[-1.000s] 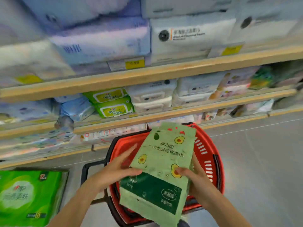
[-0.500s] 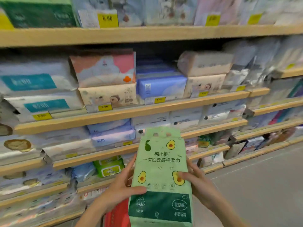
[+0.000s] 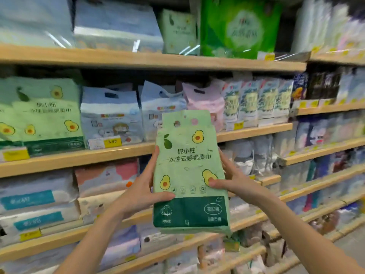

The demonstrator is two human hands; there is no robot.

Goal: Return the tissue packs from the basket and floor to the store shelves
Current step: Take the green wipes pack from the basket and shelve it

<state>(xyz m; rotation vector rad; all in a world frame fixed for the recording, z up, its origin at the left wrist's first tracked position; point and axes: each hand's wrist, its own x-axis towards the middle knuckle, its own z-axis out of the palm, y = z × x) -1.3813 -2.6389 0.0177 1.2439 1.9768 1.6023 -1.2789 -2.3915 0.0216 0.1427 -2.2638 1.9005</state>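
Wooden store shelves [image 3: 138, 62] packed with tissue packs fill the view. At far left, matching avocado-print packs [image 3: 45, 113] stand on a shelf. At centre, the left hand [image 3: 142, 188] and right hand [image 3: 231, 175] clasp an upright green avocado-print tissue pack [image 3: 189, 171] by its sides, before the shelves.

A tissue pack [image 3: 189, 171] is held upright in front of the shelves, between the left hand [image 3: 141, 191] at its left edge and the right hand [image 3: 232, 179] at its right edge. Behind it runs the middle shelf [image 3: 122, 153]. On that shelf, at the far left, stand matching packs [image 3: 42, 113]; two handled bags [image 3: 111, 115] sit to their right, directly behind and left of the held pack. On the top shelf [image 3: 150, 61] above, a large pack [image 3: 240, 26] stands right of centre. Lower shelves [image 3: 98, 230] hold more packs below the hands.
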